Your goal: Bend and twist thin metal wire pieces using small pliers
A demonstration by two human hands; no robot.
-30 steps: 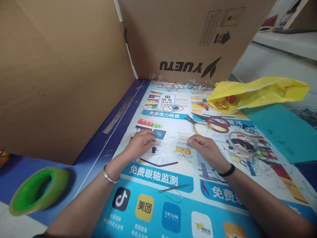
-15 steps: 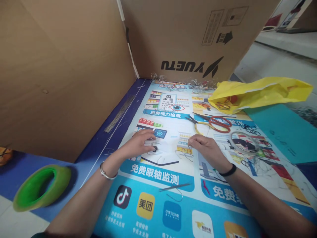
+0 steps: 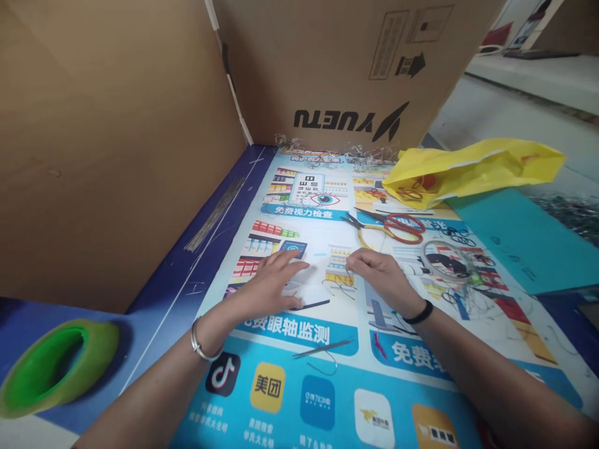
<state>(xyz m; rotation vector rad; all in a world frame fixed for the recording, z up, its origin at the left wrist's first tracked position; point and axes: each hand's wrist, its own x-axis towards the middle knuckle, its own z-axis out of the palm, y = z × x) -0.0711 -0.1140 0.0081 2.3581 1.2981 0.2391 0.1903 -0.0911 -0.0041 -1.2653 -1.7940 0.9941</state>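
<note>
Head view: lower left, a green tape roll [image 3: 100,355]; at centre, the left hand [image 3: 269,284], fingers spread wide over the printed poster [image 3: 327,234]; just right, the right hand [image 3: 377,274] pinching thin dark cord [image 3: 344,287].

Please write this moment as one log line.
left hand: open, over poster | right hand: pinching thin strand | red-handled scissors: on poster

From here the scissors [image 3: 407,227] show dull metal blades and smooth red handles — the tape roll [image 3: 60,368] looks like glossy, see-through plastic, the tall panels [image 3: 116,156] matt brown cardboard — and the bangle [image 3: 201,340] is shiny, silvery metal
</note>
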